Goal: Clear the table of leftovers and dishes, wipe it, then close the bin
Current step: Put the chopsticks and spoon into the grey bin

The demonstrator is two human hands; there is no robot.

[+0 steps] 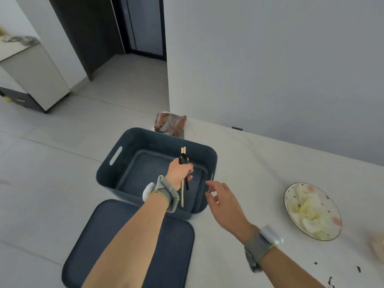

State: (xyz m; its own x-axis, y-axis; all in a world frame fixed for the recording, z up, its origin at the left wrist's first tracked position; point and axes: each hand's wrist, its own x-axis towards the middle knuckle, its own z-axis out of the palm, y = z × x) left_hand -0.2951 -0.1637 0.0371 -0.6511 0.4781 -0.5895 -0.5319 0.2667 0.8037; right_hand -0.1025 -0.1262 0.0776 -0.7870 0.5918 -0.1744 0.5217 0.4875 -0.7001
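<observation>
A dark blue bin [133, 146] stands open at the table's left edge, its inside bare. My left hand [179, 172] hovers over the bin, shut on a pair of wooden chopsticks [182, 194] and a black spoon [183, 159]. My right hand [223, 201] is open, fingers spread, just right of the bin's near right wall, holding nothing. The bin's lid [178, 244] lies flat in front of the bin, partly under my left forearm. A speckled plate [291, 196] with pale food scraps sits on the table to the right.
A crumpled brown cloth or wrapper [170, 124] lies on the white table [249, 163] behind the bin. Dark crumbs [358, 269] dot the table at lower right. A pale object [377, 246] shows at the right edge. A grey wall runs behind the table; tiled floor lies to the left.
</observation>
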